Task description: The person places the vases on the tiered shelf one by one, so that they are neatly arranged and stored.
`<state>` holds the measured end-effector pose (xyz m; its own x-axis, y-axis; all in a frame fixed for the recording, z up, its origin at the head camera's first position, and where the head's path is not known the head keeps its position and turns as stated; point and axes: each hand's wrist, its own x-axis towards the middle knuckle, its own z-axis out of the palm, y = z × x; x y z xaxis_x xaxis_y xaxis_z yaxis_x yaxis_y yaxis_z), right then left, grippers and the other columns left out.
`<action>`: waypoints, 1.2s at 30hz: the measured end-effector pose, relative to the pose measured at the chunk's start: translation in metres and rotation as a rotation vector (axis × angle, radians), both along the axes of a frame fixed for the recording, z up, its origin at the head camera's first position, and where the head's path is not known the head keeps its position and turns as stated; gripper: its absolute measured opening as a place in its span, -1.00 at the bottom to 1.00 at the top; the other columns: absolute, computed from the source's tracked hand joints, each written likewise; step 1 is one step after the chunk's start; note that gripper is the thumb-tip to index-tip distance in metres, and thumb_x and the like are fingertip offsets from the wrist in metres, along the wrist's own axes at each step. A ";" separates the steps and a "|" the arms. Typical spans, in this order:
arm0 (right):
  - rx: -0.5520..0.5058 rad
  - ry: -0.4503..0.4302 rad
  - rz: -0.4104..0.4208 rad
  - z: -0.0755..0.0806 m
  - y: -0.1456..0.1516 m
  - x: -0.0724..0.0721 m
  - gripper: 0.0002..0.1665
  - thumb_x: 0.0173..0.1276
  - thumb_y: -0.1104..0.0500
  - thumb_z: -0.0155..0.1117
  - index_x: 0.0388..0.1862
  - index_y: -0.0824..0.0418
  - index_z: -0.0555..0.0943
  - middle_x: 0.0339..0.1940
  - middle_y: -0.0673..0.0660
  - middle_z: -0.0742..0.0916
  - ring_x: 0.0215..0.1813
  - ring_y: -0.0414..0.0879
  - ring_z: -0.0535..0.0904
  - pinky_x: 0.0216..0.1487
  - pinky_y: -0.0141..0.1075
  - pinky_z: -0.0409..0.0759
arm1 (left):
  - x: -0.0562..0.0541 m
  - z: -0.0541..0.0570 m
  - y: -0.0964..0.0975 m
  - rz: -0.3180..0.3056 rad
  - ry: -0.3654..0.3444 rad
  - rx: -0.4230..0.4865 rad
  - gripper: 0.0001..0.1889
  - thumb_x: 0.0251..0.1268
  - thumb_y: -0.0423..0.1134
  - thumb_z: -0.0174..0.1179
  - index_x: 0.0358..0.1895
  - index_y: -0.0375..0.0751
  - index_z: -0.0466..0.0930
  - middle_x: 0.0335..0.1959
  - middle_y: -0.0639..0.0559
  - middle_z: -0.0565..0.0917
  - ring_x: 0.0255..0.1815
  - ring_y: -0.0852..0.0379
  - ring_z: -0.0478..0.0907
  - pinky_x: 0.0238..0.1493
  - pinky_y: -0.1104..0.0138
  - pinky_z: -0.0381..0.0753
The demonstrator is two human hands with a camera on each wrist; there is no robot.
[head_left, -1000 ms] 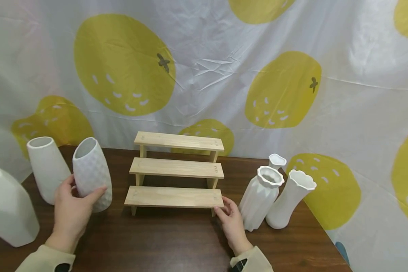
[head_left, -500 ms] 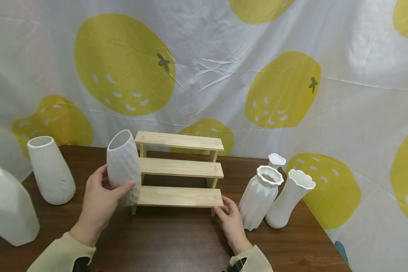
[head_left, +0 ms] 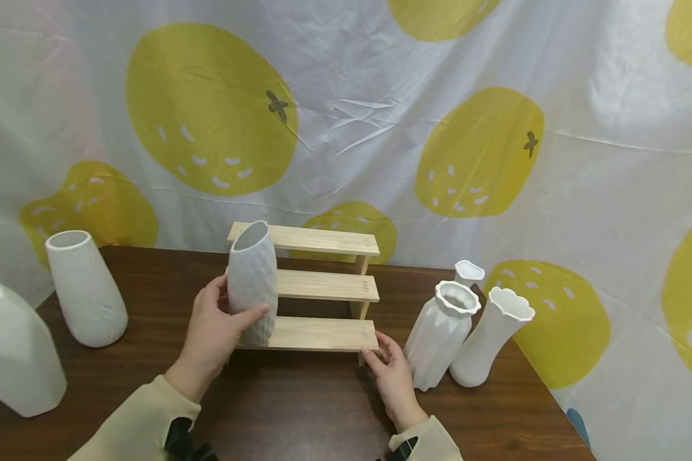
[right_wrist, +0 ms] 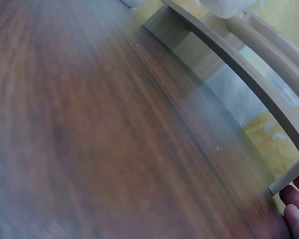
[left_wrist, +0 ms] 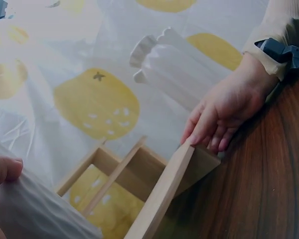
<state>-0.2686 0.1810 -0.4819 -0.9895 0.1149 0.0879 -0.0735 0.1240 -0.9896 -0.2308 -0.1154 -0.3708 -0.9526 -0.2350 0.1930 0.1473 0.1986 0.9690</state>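
Note:
My left hand grips a white vase with a dimpled surface, thumb across its front and fingers round its left side. The vase leans slightly and covers the left part of a three-step wooden display stand. Its base is over the lowest step, seen also as a pale vase bottom in the right wrist view; whether it touches is unclear. My right hand pinches the right end of that lowest step. In the left wrist view the right hand has thumb and fingers at the board's corner.
To the left stand a tapered white vase and a faceted white vase. A pleated vase, a flared vase and a small-mouthed vase crowd the right side of the brown table. A patterned curtain hangs behind.
My left hand has carried the dimpled vase rightward from beside the tapered vase to the left part of the stand. The right hand has stayed at the stand's lowest step.

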 end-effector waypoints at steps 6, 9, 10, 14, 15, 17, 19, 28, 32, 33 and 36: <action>-0.006 0.008 0.005 -0.001 0.000 0.001 -0.36 0.35 0.16 0.30 0.34 0.30 0.34 0.02 0.23 0.66 -0.04 -0.13 0.57 -0.08 -0.34 0.50 | -0.008 -0.006 0.011 -0.033 -0.002 0.013 -0.15 -0.03 -0.14 0.51 0.34 -0.24 0.24 0.21 -0.18 0.28 0.15 -0.09 0.33 0.12 -0.01 0.43; 0.000 0.012 0.005 -0.001 0.001 0.001 -0.36 0.35 0.15 0.30 0.34 0.31 0.34 0.02 0.23 0.66 -0.04 -0.13 0.57 -0.08 -0.33 0.50 | -0.012 -0.009 0.016 -0.042 0.008 0.011 -0.17 -0.02 -0.15 0.51 0.32 -0.23 0.26 0.18 -0.17 0.33 0.14 -0.09 0.36 0.10 -0.02 0.45; 0.003 0.013 0.006 -0.001 0.001 0.001 -0.36 0.35 0.14 0.30 0.33 0.31 0.34 0.02 0.23 0.66 -0.04 -0.13 0.57 -0.08 -0.33 0.50 | -0.013 -0.010 0.017 -0.044 0.012 0.012 -0.17 -0.02 -0.15 0.51 0.32 -0.23 0.26 0.17 -0.17 0.34 0.14 -0.10 0.37 0.10 -0.03 0.44; 0.001 0.017 0.009 -0.002 0.001 0.000 -0.36 0.34 0.15 0.31 0.32 0.32 0.35 0.02 0.24 0.66 -0.04 -0.13 0.57 -0.08 -0.34 0.50 | -0.017 -0.013 0.020 -0.038 0.007 0.005 -0.15 -0.03 -0.14 0.51 0.33 -0.23 0.25 0.19 -0.18 0.31 0.15 -0.10 0.35 0.12 -0.03 0.43; 0.001 0.018 0.009 -0.002 0.001 0.000 -0.36 0.34 0.15 0.31 0.32 0.32 0.35 0.03 0.25 0.66 -0.04 -0.13 0.57 -0.08 -0.34 0.50 | -0.018 -0.014 0.021 -0.032 0.005 0.003 -0.14 -0.03 -0.13 0.52 0.34 -0.23 0.24 0.19 -0.19 0.30 0.15 -0.10 0.34 0.13 -0.02 0.42; 0.003 0.018 0.009 -0.002 0.001 0.000 -0.37 0.34 0.15 0.31 0.32 0.32 0.35 0.04 0.25 0.65 -0.02 -0.12 0.57 -0.07 -0.34 0.49 | -0.019 -0.016 0.023 -0.024 -0.006 -0.003 -0.13 -0.04 -0.12 0.52 0.35 -0.23 0.23 0.19 -0.19 0.29 0.16 -0.10 0.33 0.14 -0.02 0.41; 0.004 0.017 0.007 -0.002 0.001 0.000 -0.37 0.35 0.15 0.30 0.33 0.31 0.35 0.05 0.25 0.65 -0.01 -0.11 0.57 -0.07 -0.35 0.49 | -0.021 -0.018 0.024 -0.018 -0.015 -0.006 -0.12 -0.04 -0.11 0.52 0.35 -0.23 0.23 0.19 -0.20 0.28 0.15 -0.10 0.32 0.14 -0.01 0.41; 0.000 0.018 0.009 0.000 0.001 0.001 -0.36 0.36 0.15 0.29 0.34 0.31 0.34 0.07 0.24 0.64 0.01 -0.12 0.56 -0.06 -0.37 0.49 | -0.023 -0.019 0.027 -0.018 -0.038 -0.005 -0.11 -0.04 -0.11 0.52 0.36 -0.23 0.21 0.20 -0.20 0.28 0.15 -0.11 0.34 0.15 -0.04 0.41; 0.001 0.016 0.007 -0.001 0.001 0.000 -0.37 0.36 0.15 0.29 0.34 0.30 0.35 0.07 0.24 0.64 0.01 -0.12 0.56 -0.06 -0.37 0.49 | -0.025 -0.021 0.028 -0.018 -0.042 -0.008 -0.10 -0.04 -0.10 0.52 0.37 -0.21 0.20 0.21 -0.19 0.27 0.15 -0.11 0.35 0.16 -0.04 0.41; 0.000 0.015 0.006 -0.001 0.001 0.000 -0.37 0.35 0.16 0.30 0.33 0.30 0.35 0.07 0.24 0.64 0.01 -0.12 0.56 -0.06 -0.37 0.50 | -0.025 -0.022 0.028 -0.018 -0.040 -0.007 -0.09 -0.04 -0.10 0.52 0.37 -0.21 0.20 0.21 -0.19 0.27 0.15 -0.11 0.35 0.16 -0.04 0.41; 0.001 0.017 0.006 -0.002 0.001 0.000 -0.38 0.34 0.17 0.31 0.32 0.31 0.36 0.05 0.25 0.65 -0.01 -0.11 0.56 -0.07 -0.36 0.50 | -0.026 -0.024 0.028 -0.021 -0.041 -0.005 -0.09 -0.05 -0.10 0.52 0.37 -0.20 0.19 0.22 -0.19 0.25 0.16 -0.11 0.34 0.16 -0.05 0.41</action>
